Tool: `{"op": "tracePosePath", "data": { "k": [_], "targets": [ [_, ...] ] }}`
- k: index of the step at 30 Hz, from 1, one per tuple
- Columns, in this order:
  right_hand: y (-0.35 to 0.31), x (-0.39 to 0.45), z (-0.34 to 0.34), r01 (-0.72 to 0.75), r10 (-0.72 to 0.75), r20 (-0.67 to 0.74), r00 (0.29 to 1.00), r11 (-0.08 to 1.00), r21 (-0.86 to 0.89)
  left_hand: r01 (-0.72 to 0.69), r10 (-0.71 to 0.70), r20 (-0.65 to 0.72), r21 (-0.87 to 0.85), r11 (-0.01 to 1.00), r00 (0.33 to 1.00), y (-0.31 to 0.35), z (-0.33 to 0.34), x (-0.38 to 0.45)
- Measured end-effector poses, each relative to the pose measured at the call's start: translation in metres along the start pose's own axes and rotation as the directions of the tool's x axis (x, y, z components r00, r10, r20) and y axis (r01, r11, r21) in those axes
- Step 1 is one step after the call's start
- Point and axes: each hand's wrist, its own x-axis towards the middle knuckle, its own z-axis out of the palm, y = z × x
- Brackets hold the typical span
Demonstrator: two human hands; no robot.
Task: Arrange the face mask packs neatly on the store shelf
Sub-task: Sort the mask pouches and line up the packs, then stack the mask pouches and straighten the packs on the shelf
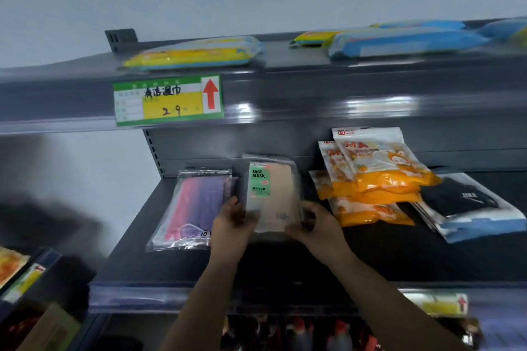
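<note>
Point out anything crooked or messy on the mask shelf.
The orange mask packs lie fanned in a skewed, overlapping heap, and the black mask packs beside them sit at an angle. The beige pack is upright, held by both hands.

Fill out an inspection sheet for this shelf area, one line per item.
Surface: dark grey metal middle shelf, front strip bare.
Job's things: beige mask pack with green FACE MASK label, held upright; pink-purple mask pack lying flat at its left; orange mask packs overlapping untidily; black mask packs in clear-blue bags fanned out.
Clutter: nothing seen.
Hands: left hand and right hand grip the beige pack's lower edges.
Cables: nothing seen.
Surroundings: yellow and blue wipe packs on upper shelf; green-yellow price tag.
</note>
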Motion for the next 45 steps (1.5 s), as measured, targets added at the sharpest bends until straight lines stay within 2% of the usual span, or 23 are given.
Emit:
{"op": "tracePosePath", "data": {
  "k": [2,4,7,10,13,16,18,20,25,29,33,36,39,45],
  "targets": [
    [0.001,0.004,0.006,-0.011,0.009,-0.034,0.999,0.998,-0.058,-0.095,0.097,-0.007,0.135,0.986,0.995,-0.001,-0.002,0.001],
    [0.003,0.005,0.011,-0.024,0.016,-0.06,0.998,0.992,-0.125,-0.15,0.154,-0.003,0.184,0.971,0.988,0.0,-0.003,-0.002],
    [-0.002,0.005,0.014,-0.014,0.001,-0.071,0.997,0.981,-0.194,-0.219,0.201,0.09,0.303,0.928,0.975,-0.004,-0.004,-0.006],
    [-0.005,-0.001,0.01,0.065,-0.095,-0.074,0.993,0.942,-0.329,-0.292,0.242,0.163,0.495,0.819,0.956,-0.007,-0.005,-0.012],
    [-0.009,-0.011,-0.007,0.13,-0.18,-0.063,0.982,0.875,-0.466,-0.346,0.262,0.226,0.665,0.662,0.938,0.002,0.0,-0.019],
    [-0.011,-0.02,-0.033,0.191,-0.275,-0.03,0.961,0.737,-0.648,-0.422,0.316,0.292,0.749,0.511,0.903,0.018,0.013,-0.024],
    [-0.013,-0.026,-0.053,0.185,-0.324,-0.048,0.945,0.649,-0.738,-0.49,0.393,0.338,0.774,0.401,0.855,0.029,0.028,-0.026],
    [-0.009,-0.03,-0.076,0.154,-0.351,-0.086,0.933,0.601,-0.784,-0.528,0.427,0.371,0.774,0.349,0.825,0.04,0.049,-0.029],
    [0.006,-0.04,-0.143,0.019,-0.317,-0.171,0.933,0.516,-0.857,-0.61,0.431,0.47,0.739,0.284,0.77,0.071,0.107,-0.044],
    [0.03,-0.051,-0.2,-0.094,-0.264,-0.241,0.934,0.471,-0.877,-0.669,0.417,0.541,0.69,0.277,0.73,0.085,0.163,-0.062],
    [0.064,-0.067,-0.258,-0.21,-0.148,-0.297,0.943,0.425,-0.88,-0.715,0.396,0.602,0.644,0.272,0.693,0.095,0.224,-0.089],
    [0.082,-0.083,-0.301,-0.234,-0.064,-0.296,0.953,0.466,-0.853,-0.74,0.356,0.649,0.614,0.275,0.672,0.099,0.273,-0.109],
    [0.107,-0.096,-0.344,-0.252,-0.043,-0.301,0.953,0.439,-0.862,-0.761,0.328,0.687,0.592,0.265,0.648,0.101,0.317,-0.128],
    [0.154,-0.114,-0.421,-0.306,0.007,-0.342,0.94,0.459,-0.834,-0.776,0.295,0.718,0.573,0.264,0.631,0.107,0.397,-0.165]
  ]
}}
